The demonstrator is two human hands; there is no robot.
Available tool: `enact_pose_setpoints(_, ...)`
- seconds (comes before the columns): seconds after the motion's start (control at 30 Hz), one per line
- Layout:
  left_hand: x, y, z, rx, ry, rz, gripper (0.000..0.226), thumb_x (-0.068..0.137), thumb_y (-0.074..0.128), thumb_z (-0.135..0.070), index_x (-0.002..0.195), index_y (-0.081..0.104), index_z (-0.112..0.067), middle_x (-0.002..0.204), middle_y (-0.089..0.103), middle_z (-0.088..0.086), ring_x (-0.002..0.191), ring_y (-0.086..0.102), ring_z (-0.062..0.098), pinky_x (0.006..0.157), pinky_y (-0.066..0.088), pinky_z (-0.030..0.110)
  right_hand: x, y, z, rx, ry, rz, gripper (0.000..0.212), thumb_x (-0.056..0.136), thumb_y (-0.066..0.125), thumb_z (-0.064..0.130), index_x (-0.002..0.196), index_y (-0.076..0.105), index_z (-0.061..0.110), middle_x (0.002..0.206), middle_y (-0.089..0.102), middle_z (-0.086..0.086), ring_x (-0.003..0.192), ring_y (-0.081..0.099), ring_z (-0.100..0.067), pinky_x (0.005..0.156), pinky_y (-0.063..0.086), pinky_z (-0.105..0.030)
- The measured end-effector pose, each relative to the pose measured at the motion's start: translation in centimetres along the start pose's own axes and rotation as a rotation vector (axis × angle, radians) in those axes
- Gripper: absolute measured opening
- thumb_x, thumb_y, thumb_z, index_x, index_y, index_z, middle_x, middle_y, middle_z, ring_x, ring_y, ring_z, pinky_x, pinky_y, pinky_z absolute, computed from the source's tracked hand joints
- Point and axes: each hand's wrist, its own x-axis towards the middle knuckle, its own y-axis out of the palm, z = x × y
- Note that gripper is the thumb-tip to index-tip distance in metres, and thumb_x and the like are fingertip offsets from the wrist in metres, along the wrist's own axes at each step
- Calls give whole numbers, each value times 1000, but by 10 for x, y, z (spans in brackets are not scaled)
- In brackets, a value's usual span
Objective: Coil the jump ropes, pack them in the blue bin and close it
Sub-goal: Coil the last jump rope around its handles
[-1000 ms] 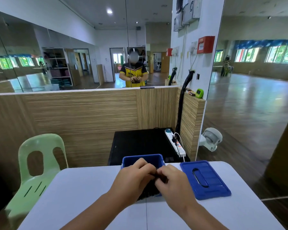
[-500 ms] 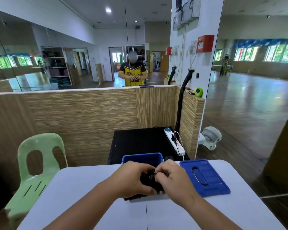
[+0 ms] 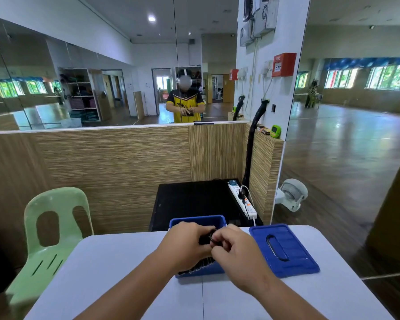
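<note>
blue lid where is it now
Head view: the blue lid lies flat on the white table, just right of the blue bin and right hand.

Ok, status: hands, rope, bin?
Left hand, right hand both grip black jump rope over blue bin. Bin open; lid flat on table beside it.

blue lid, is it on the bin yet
No, the blue lid lies flat on the table to the right of the open blue bin.
</note>
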Motion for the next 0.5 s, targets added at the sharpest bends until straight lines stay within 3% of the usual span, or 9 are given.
enact_pose_setpoints(0.13, 0, -5, -2, -20, -11, -20, 35, 91, 63, -42, 126, 68, -39, 110, 76, -11, 102, 66, 8, 89, 54, 31, -3, 1, 8, 3, -63, 7, 30, 83, 62, 10, 72, 59, 37, 80, 53, 6, 71, 51, -6, 66, 46, -19)
enact_pose_setpoints(0.23, 0, -8, -3, -32, -27, -39, 31, 90, 63, -42, 120, 70, -38, 102, 77, -9, 94, 67, 8, 83, 55, 32, -3, 1, 12, -1, -85, 9, 22, 84, 62, 10, 77, 65, 31, 79, 51, 8, 71, 51, -6, 66, 46, -19)
enact_pose_setpoints(0.3, 0, -7, -2, -35, -27, -47, 24, 89, 63, -43, 111, 71, -38, 91, 75, -10, 85, 66, 9, 72, 53, 28, -2, 0, 11, -11, -96, 1, 17, 85, 61, 10, 82, 69, 25, 79, 52, 8, 72, 52, -7, 67, 47, -20)
enact_pose_setpoints(0.37, 0, -5, -1, -14, -12, -64, 12, 89, 61, -44, 99, 67, -38, 78, 69, -13, 76, 62, 8, 58, 40, 21, 0, -1, 9, -43, -117, -1, 19, 86, 60, 12, 90, 73, 25, 80, 52, 10, 75, 54, -7, 67, 47, -19)
enact_pose_setpoints(0.43, -2, -3, -1, -22, -16, -81, 14, 90, 61, -47, 101, 66, -41, 78, 68, -14, 77, 60, 6, 59, 38, 19, 2, -3, 8, -99, -148, 13, 26, 88, 59, 15, 104, 75, 28, 83, 53, 14, 79, 56, -6, 69, 46, -18)
enact_pose_setpoints(0.5, -2, -2, 0, -52, -12, -93, 21, 89, 64, -49, 108, 66, -40, 86, 72, -16, 82, 63, 4, 66, 48, 23, 2, -6, 8, -132, -195, 9, 33, 89, 57, 14, 113, 74, 29, 85, 54, 17, 82, 57, -6, 71, 45, -15)
